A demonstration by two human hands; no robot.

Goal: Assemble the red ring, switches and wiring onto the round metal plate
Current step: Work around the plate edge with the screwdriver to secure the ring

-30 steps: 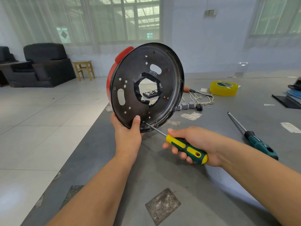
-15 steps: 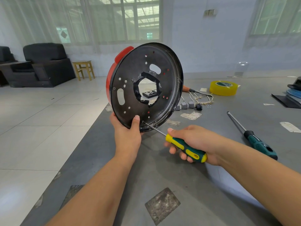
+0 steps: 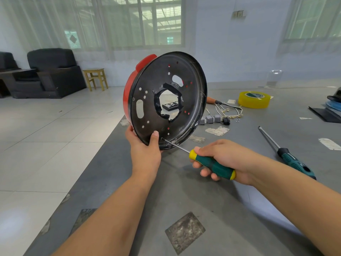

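Barely anything has shifted — the round metal plate (image 3: 167,100) stays upright above the surface's left edge, red ring (image 3: 129,93) behind it. Left hand (image 3: 145,150) grips its lower rim, thumb on the face. Right hand's (image 3: 223,157) fingers stay clenched round the screwdriver (image 3: 212,164), tip still in a lower hole — probably seating a screw. Switches (image 3: 210,119) and wiring (image 3: 227,110) lie behind, unfitted.

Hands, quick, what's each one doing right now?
Left hand: grips the round metal plate at its lower rim, holding it upright.
Right hand: grips the screwdriver, tip against the plate.
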